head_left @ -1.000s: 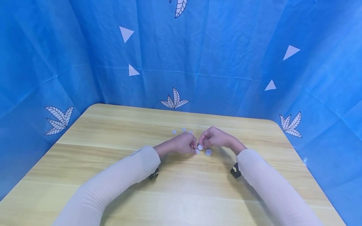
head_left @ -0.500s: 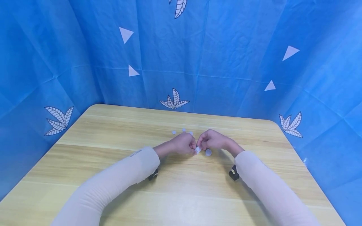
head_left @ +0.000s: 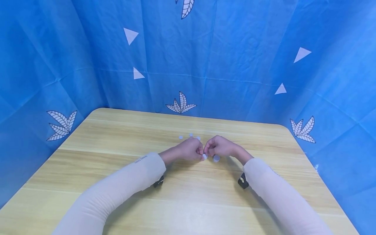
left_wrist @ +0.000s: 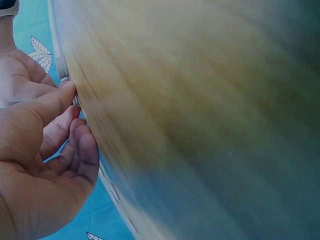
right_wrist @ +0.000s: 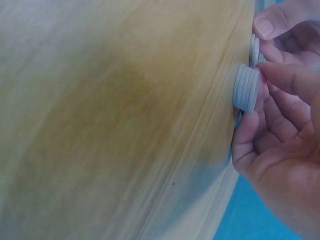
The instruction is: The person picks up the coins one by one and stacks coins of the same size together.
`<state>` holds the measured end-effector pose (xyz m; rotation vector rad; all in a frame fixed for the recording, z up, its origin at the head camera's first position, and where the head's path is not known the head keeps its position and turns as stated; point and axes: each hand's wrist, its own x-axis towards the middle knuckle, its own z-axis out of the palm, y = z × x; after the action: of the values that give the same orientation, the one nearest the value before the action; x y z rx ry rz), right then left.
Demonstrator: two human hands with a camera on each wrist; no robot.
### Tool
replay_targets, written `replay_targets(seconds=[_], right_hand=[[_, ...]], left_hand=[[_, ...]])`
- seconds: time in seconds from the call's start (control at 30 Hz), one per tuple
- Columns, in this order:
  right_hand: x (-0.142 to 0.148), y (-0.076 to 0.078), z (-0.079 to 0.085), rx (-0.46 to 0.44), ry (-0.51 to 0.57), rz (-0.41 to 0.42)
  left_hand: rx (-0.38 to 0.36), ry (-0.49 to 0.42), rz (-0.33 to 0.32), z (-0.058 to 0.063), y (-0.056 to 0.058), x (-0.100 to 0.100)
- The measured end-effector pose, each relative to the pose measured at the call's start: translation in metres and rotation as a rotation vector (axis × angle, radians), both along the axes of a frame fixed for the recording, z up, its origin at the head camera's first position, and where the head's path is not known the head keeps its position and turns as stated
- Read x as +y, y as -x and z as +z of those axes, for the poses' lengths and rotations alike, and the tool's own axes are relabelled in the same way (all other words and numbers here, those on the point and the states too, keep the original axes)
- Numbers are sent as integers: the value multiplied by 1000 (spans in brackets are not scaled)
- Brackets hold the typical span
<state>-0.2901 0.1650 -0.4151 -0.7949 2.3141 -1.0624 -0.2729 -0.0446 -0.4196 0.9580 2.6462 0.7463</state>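
In the middle of the table, both hands meet at a small, low pile of round white discs [head_left: 205, 156]. My left hand [head_left: 191, 149] pinches its left side, the thumb lying at the edge. From the right, the curled thumb and index finger of my right hand [head_left: 219, 146] hold the top disc at its rim. The right wrist view shows this low pile [right_wrist: 254, 49] as about two discs thick. Right beside it, a taller stack of several white discs [right_wrist: 246, 89] stands on the table near my right hand; the head view shows this stack [head_left: 216, 158] from above.
Behind my left hand lie loose white discs: one at the left [head_left: 180, 137], one farther back [head_left: 191, 134] and one partly covered [head_left: 198, 138]. The wooden table [head_left: 182, 195] ends at a blue patterned curtain [head_left: 235, 81].
My right hand has moved slightly left and down, bringing its disc from a tilted position onto the disc at my left fingertips. The left hand and the taller stack have stayed put.
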Motion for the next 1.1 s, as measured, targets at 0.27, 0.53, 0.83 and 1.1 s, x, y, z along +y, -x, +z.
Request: replay_targets(seconds=[0.27,0.53,0.83,1.1], right_hand=[[2,1,-1,-30,14,-9],[2,-1,-1,-24,3,-20],[1,-6,-1,20,18,3],[0,-12,-3,33,17,-29]], left_hand=[[-4,11,2,3,-2,0],[-13,7,0,4,-3,0],[-27,12,10,8,-5,-1],[-21,15,0,10,-6,-1]])
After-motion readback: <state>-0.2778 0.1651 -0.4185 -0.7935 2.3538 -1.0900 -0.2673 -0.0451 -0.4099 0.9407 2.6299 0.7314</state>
